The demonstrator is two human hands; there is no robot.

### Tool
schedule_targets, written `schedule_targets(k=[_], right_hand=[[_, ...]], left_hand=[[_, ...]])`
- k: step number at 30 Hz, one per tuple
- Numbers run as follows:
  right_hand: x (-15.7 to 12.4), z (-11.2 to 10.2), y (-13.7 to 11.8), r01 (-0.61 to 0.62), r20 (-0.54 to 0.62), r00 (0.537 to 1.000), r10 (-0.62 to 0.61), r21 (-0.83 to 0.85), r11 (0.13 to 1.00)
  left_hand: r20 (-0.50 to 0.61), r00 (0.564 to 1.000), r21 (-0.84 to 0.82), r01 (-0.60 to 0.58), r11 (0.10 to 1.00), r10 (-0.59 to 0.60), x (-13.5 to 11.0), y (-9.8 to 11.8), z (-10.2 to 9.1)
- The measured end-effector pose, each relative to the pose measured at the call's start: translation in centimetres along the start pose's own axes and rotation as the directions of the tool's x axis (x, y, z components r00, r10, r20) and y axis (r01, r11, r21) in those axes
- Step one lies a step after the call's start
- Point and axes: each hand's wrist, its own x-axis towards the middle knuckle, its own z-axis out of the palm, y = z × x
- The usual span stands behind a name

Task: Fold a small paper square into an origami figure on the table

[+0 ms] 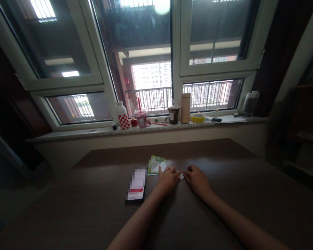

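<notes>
Meeting at the fingertips: left hand (pixel 168 182) and right hand (pixel 198 180), close together over the brown table (pixel 94 215).
White scrap (pixel 182 176): small, caught between both sets of fingertips, partly covered by them; too small to tell what kind.
Left hand: palm down, bent at the fingers, touching the scrap from the left; cannot tell whether pinching or only pressing.
Right hand: palm down, curled, touching the scrap from the right; also cannot tell whether gripping it or holding it down.
Cards (pixel 156 164): green and white, overlapping in a small pile, just beyond the left hand, with one finger of that hand reaching over the near edge.
Phone (pixel 138 184): flat on the table, left of the left hand, lit on the screen, blurred over in part.
Windowsill (pixel 99 132): beyond the table, bearing from left to right a red-checked white bottle (pixel 123 118), a pink cup (pixel 141 118) with a red straw, a dark cup (pixel 174 115), a tall tan flask (pixel 185 108), yellow tape (pixel 197 118) and dark scissors (pixel 216 120).
Window (pixel 152 74): above the sill, showing railings and pale buildings outside.
</notes>
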Motion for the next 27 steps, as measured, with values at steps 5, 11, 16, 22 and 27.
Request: schedule_targets(k=[5,11,16,22,27], right_hand=[[-0.11,0.19,-0.01,-0.011,-0.024,1.000,0.011,0.016,1.000],[-0.24,0.34,0.33,-0.023,-0.018,1.000,0.025,0.093,0.995],[-0.26,0.31,0.28,-0.028,-0.013,0.999,0.029,0.096,0.995],[-0.26,0.15,0.14,-0.031,0.002,1.000,0.031,0.083,0.996],[-0.27,0.10,0.05,-0.031,-0.005,0.999,0.032,0.067,0.997]], left_hand=[[-0.027,0.999,0.040,-0.018,0.999,0.019,-0.03,0.35,-0.08],[-0.027,1.000,0.016,-0.007,1.000,0.008,-0.02,0.20,0.17],[-0.027,1.000,-0.048,0.014,0.999,-0.015,0.03,-0.19,0.45],[-0.037,0.998,-0.063,0.045,0.997,-0.047,0.04,0.01,0.07],[-0.057,0.997,-0.058,0.041,0.998,-0.044,0.17,0.10,-0.04]])
